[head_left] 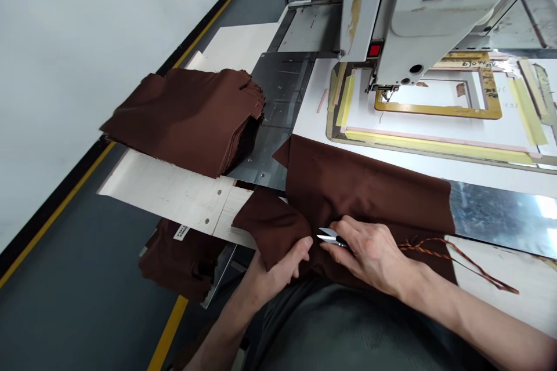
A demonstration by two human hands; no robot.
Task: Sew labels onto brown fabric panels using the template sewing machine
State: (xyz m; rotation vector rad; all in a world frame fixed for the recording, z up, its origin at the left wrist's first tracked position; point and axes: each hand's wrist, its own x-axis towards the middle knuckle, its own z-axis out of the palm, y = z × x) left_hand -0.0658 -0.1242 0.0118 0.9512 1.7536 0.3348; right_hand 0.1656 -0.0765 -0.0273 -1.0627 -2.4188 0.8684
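A brown fabric piece (365, 185) lies over the front edge of the machine table, partly folded at its left end. My left hand (282, 266) is closed on that folded end, with the thumb on top. In my right hand (369, 249) is a pair of thread snips (329, 236), its two pointed blades apart and aimed left at the cloth near my left thumb. My palm hides most of the snips' body. A twisted orange and black cord (461, 258) trails to the right from beneath my right wrist.
A stack of brown fabric pieces (187, 119) sits on the table's left side. Behind the cloth stands a white sewing machine head (418, 23) above a yellow-edged frame (439, 111). More brown cloth (178, 261) with a white label rests lower left. A metal plate (500, 214) lies at right.
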